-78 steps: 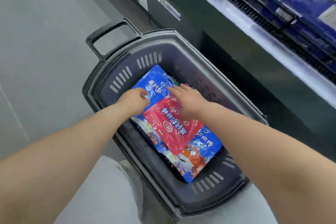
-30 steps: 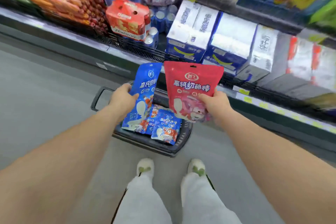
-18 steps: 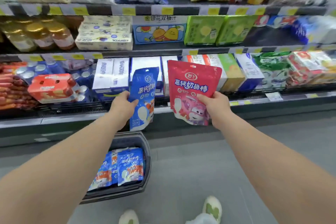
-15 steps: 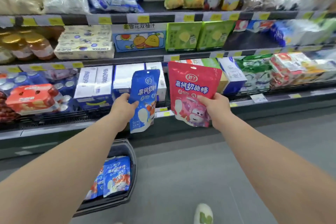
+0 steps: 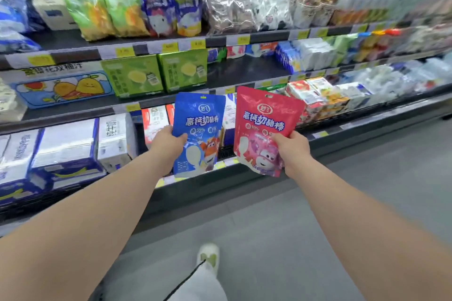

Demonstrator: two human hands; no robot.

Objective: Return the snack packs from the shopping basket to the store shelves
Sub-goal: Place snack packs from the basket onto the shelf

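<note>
Since half a second ago the view has swung right along the shelving, the shopping basket has dropped out of sight, and both packs have risen a little against the shelves. The blue snack pack (image 5: 199,129) hangs upright in the left hand (image 5: 168,145), thumb across its front near the left edge and fingers behind, pinching it about mid-height. The red snack pack (image 5: 265,124) stands just beside it, apart from it, pinched the same way at its lower right edge by the right hand (image 5: 293,151). Both are held in the air in front of the shelves (image 5: 244,71), not yet on any of them.

They look like light, soft pouches with a flat sealed top. The film is glossy and probably slippery, so a pinch on a side seam or the top seal should hold better than a squeeze on the belly. Crushing the contents seems the main risk.

Behind them, the middle shelf has a bare dark stretch right of 2 green boxes (image 5: 156,74). At its rear sit small packs (image 5: 260,48) that seem to carry the same cartoon print, though they are blurred. Below, 1 shoe (image 5: 208,257) rests on the grey floor (image 5: 367,190).
</note>
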